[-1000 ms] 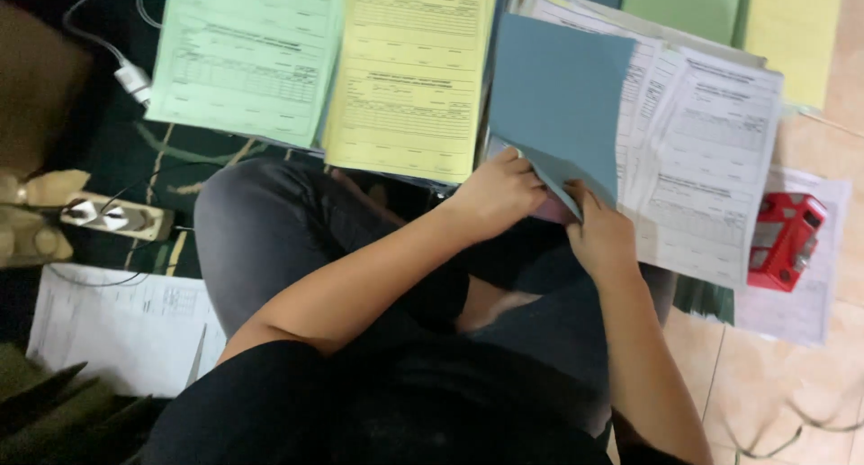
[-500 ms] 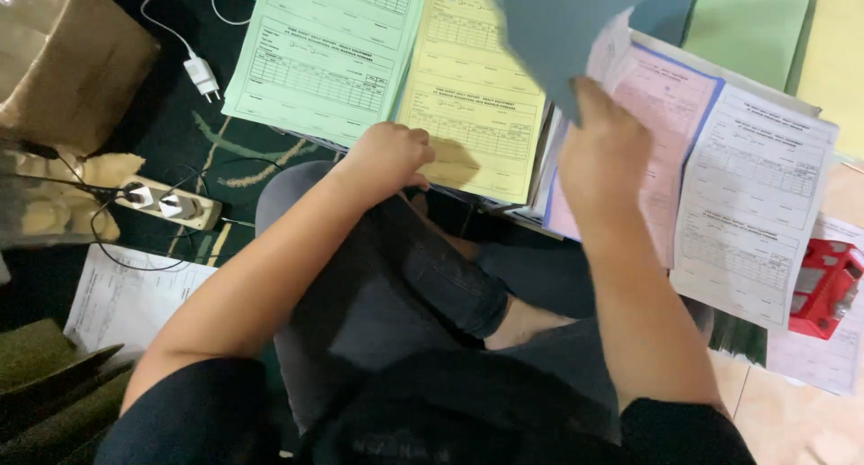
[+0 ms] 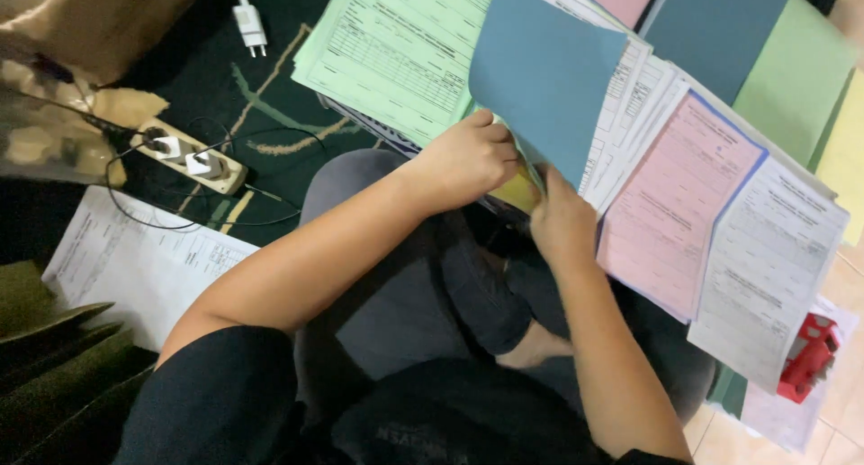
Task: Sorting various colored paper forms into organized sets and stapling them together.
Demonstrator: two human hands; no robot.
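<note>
Both hands are gripping the blue sheet (image 3: 549, 78) at its lower edge: the left hand (image 3: 468, 154) is pinching its left corner, the right hand (image 3: 562, 226) its underside. The sheet is tilting up over the pink form (image 3: 679, 204) and green forms (image 3: 405, 51). A power strip (image 3: 193, 159) is lying well apart on the dark rug (image 3: 279, 114).

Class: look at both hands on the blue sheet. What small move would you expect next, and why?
Probably lifting the blue sheet further over. Both the left hand and right hand pinch its lower corner, it stands raised above the pink form, and a yellow sheet shows beneath.
</note>
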